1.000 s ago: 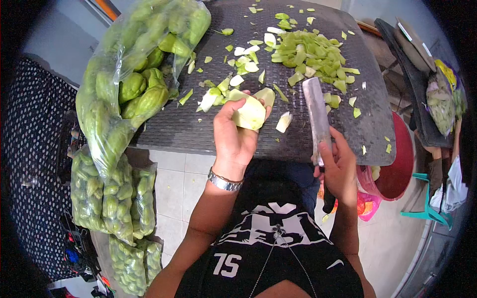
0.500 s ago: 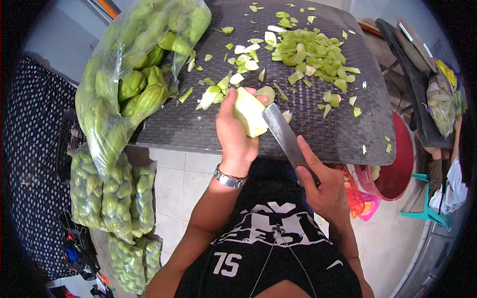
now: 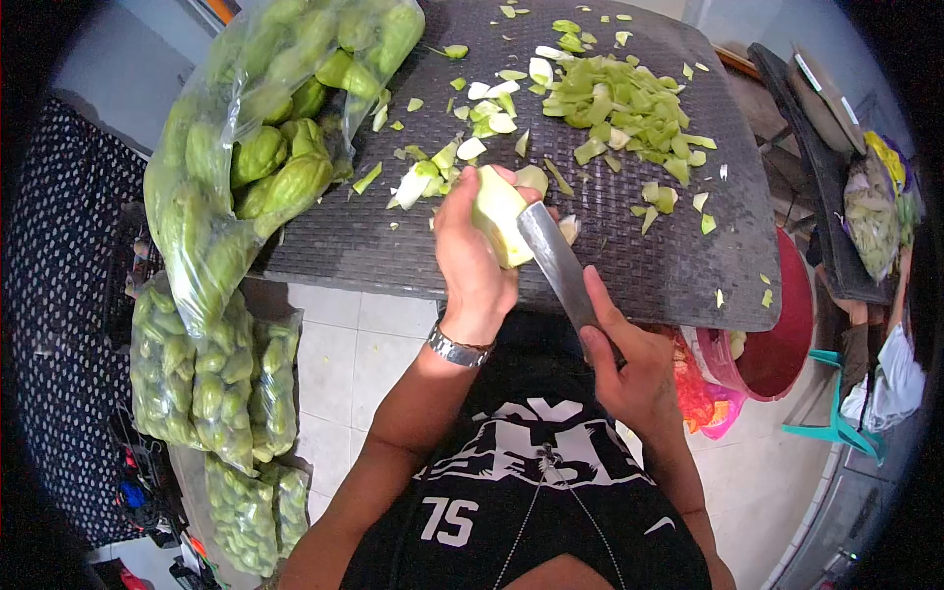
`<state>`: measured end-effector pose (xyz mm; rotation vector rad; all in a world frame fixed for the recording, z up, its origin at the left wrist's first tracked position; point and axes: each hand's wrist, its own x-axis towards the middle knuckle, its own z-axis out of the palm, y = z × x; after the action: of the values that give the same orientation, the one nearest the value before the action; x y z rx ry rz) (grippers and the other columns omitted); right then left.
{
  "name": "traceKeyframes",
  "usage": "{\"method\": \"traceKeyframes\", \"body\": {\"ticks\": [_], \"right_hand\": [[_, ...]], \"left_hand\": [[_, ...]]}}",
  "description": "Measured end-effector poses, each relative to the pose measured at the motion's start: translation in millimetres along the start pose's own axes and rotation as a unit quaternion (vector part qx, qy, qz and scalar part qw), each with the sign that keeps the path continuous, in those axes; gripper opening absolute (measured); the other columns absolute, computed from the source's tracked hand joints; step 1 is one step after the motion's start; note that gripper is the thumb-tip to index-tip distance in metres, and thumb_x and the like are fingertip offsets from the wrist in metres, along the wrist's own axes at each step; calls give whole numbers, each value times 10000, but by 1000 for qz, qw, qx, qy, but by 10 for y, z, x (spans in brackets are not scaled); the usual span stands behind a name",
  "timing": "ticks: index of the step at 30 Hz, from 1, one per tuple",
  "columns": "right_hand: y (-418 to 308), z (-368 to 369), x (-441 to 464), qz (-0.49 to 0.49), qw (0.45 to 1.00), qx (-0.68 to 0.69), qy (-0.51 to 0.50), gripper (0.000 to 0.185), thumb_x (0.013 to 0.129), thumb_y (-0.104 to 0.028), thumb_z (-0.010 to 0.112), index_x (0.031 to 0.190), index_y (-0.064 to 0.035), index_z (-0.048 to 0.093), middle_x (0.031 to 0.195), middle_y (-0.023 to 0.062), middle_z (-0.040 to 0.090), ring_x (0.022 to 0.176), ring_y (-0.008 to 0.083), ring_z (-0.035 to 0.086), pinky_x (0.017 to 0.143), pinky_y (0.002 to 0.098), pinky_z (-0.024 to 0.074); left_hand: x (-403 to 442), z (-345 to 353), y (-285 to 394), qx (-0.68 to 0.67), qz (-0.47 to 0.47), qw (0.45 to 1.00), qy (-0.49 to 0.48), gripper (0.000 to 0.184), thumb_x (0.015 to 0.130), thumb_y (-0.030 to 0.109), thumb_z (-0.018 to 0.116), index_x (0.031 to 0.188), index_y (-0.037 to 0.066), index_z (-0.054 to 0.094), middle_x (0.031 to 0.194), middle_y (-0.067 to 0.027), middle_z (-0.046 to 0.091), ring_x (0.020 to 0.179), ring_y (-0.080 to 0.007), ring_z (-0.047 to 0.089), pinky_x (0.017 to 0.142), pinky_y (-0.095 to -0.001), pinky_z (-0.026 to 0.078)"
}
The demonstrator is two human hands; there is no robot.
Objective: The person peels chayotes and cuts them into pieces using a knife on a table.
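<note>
My left hand (image 3: 472, 261) is wrapped round a pale, cut chayote (image 3: 501, 216) above the near edge of the dark woven table (image 3: 393, 265). A second pale piece (image 3: 532, 180) shows behind it, at the fingertips. My right hand (image 3: 629, 369) grips a knife (image 3: 559, 261), its handle mostly hidden in the palm. The blade's tip end meets or overlaps the chayote's right side; which of the two, I cannot tell. Beyond the hands lie a pile of green slices (image 3: 615, 108) and scattered pale peelings (image 3: 418, 184).
A large clear bag of whole chayotes (image 3: 285, 157) lies on the table's left. Smaller filled bags (image 3: 211, 379) are below it. A red tub (image 3: 777, 354) and a green stool (image 3: 841, 418) stand at the right. Another person's arm (image 3: 900, 285) shows at far right.
The knife has swung from upright at the right over to the chayote with my right hand. My left hand has turned the chayote. Some slices have dropped beside the pile.
</note>
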<state>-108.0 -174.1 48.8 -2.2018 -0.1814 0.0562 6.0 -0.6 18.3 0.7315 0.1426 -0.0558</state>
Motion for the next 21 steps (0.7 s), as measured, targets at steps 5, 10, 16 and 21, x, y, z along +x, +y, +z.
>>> {"method": "traceKeyframes", "body": {"ticks": [5,10,16,21], "right_hand": [[52,58,13,2,1000,24,-1,626,960,-47,636,1553,-161,474,968,251,728,779,356,743,713,383,557],[168,71,-56,11,998,54,-8,627,946,-72,662,1542,-174,493,983,266,723,730,313,741,698,375,556],[168,-25,-9,85,988,115,-63,629,947,-87,668,1543,-182,491,866,234,721,646,214,719,653,356,553],[183,-85,6,138,960,223,-101,607,987,-73,630,1560,-198,474,756,66,698,574,91,596,540,271,486]], "left_hand": [[8,21,-16,-30,-40,998,24,407,1059,444,419,1095,82,602,915,-156,685,795,-369,689,771,-505,566],[9,96,19,-14,-23,999,21,424,1069,463,394,1116,89,588,938,-165,683,795,-368,701,762,-505,568],[-2,38,-29,24,-10,1000,-7,486,1076,519,373,1127,79,575,907,-160,681,719,-337,710,705,-471,579],[-20,15,-2,72,2,997,-7,535,1083,541,356,1143,58,579,877,-169,678,667,-324,709,631,-432,584]]}}
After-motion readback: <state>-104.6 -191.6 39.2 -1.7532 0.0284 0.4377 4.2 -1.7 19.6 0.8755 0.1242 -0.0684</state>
